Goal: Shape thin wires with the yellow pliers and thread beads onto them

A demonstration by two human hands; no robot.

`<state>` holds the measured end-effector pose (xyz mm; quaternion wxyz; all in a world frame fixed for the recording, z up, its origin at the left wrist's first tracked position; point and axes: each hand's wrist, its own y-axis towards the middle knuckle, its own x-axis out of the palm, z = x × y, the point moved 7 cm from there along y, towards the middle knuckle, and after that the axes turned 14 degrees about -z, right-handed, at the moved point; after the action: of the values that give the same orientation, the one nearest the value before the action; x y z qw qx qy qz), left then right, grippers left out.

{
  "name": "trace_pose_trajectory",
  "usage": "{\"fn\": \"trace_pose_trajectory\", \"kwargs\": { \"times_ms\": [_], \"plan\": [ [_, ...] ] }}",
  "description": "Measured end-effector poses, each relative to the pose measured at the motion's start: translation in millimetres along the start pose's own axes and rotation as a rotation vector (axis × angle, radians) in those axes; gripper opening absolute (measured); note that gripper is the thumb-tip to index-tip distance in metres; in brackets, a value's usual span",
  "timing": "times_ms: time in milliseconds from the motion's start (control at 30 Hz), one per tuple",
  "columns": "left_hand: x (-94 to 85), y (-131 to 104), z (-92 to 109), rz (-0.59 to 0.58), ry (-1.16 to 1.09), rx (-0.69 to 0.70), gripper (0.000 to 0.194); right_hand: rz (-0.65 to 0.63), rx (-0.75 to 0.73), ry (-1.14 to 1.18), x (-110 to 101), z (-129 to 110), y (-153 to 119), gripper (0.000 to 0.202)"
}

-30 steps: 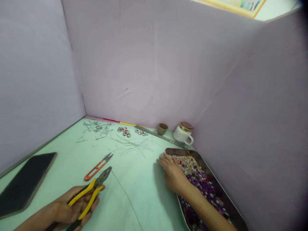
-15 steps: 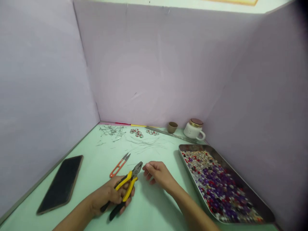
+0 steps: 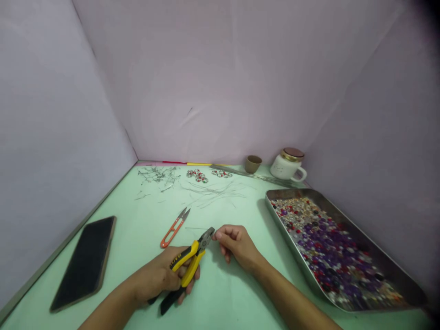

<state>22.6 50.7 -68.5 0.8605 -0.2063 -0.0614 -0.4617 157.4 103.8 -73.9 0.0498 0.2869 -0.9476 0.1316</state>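
Note:
My left hand is wrapped round a pair of pliers with yellow and black handles. The metal jaws point up and right, close to the fingertips of my right hand. Thumb and forefinger of that hand are pinched together at the jaw tips. A thin wire runs left from the jaws, in line with the pinch; its end there is hidden by the fingers. Orange thread snips lie on the table just beyond my left hand, blades pointing away.
A metal tray of mixed beads stands at the right. A dark phone lies at the left. Toward the back are wire pieces, beaded pieces, long wires, a small brown cup and a lidded white mug.
The view has tilted down and shifted slightly. The pliers and my right hand have moved a little to the right, and the jaw tips now meet the pinched fingertips.

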Motion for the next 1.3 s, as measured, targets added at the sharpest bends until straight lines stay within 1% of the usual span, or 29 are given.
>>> {"fn": "trace_pose_trajectory", "kwargs": {
  "times_ms": [133, 233, 300, 400, 433, 533, 567, 600, 667, 700, 767, 800, 833, 867, 933, 967, 1033, 1067, 1133, 1200, 1233, 1300],
  "plan": [
    [4.4, -4, 8, 0.054, 0.094, -0.068, 0.029, 0.02, 0.033, -0.047, -4, -1, -2, 0.032],
    [6.1, -11, 13, 0.14, 0.233, -0.159, 0.036, 0.015, 0.035, -0.071, -4, -4, -3, 0.026],
    [5.6, -17, 20, 0.231, 0.398, -0.186, 0.039, 0.001, 0.023, -0.084, -2, -5, -4, 0.023],
    [5.6, -22, 29, 0.401, 0.657, -0.175, 0.049, -0.007, 0.007, -0.103, 1, -6, -2, 0.019],
    [5.3, -23, 29, 0.467, 0.737, -0.204, 0.056, -0.001, 0.002, -0.104, 1, -5, -2, 0.018],
    [4.8, -23, 25, 0.63, 0.955, -0.371, 0.073, 0.034, -0.013, -0.103, 0, -3, 0, 0.018],
    [5.6, -22, 24, 0.654, 0.995, -0.398, 0.075, 0.044, -0.019, -0.102, -1, -2, 1, 0.018],
    [6.8, -21, 25, 0.66, 1.001, -0.39, 0.075, 0.05, -0.024, -0.101, -2, -2, 1, 0.018],
    [9.3, -19, 29, 0.614, 0.9, -0.295, 0.067, 0.048, -0.042, -0.095, -3, -2, 0, 0.021],
    [10.5, -18, 29, 0.552, 0.794, -0.244, 0.059, 0.039, -0.05, -0.088, -3, -3, -1, 0.023],
    [15.5, -16, 26, 0.354, 0.498, -0.159, 0.041, 0.012, -0.064, -0.072, -3, -4, -2, 0.027],
    [19.4, -14, 23, 0.243, 0.318, -0.122, 0.035, -0.003, -0.071, -0.064, -3, -4, -3, 0.029],
    [23.2, -13, 20, 0.148, 0.131, -0.082, 0.033, -0.017, -0.077, -0.056, -3, -4, -3, 0.03],
    [26.4, -13, 18, 0.071, -0.052, -0.035, 0.035, -0.029, -0.082, -0.05, -3, -5, -4, 0.031],
    [28.9, -11, 15, -0.021, -0.341, 0.057, 0.047, -0.055, -0.086, -0.038, -2, -4, -4, 0.033],
    [29.1, -10, 13, -0.049, -0.429, 0.082, 0.051, -0.067, -0.082, -0.032, -2, -4, -4, 0.033],
    [28.2, -8, 11, -0.072, -0.472, 0.102, 0.054, -0.081, -0.07, -0.027, -1, -2, -4, 0.034],
    [27.1, -8, 12, -0.063, -0.428, 0.096, 0.053, -0.085, -0.063, -0.028, -1, -2, -4, 0.035],
    [23.5, -11, 14, 0.003, -0.21, 0.038, 0.044, -0.084, -0.051, -0.037, -2, -2, -4, 0.036],
    [17.1, -16, 20, 0.14, 0.142, -0.056, 0.033, -0.079, -0.045, -0.053, -2, -2, -4, 0.037],
    [13.9, -20, 24, 0.222, 0.327, -0.094, 0.032, -0.076, -0.044, -0.061, -2, -2, -4, 0.036],
    [9.6, -26, 31, 0.392, 0.633, -0.148, 0.042, -0.065, -0.04, -0.086, -1, -2, -4, 0.036]
  ]
}}
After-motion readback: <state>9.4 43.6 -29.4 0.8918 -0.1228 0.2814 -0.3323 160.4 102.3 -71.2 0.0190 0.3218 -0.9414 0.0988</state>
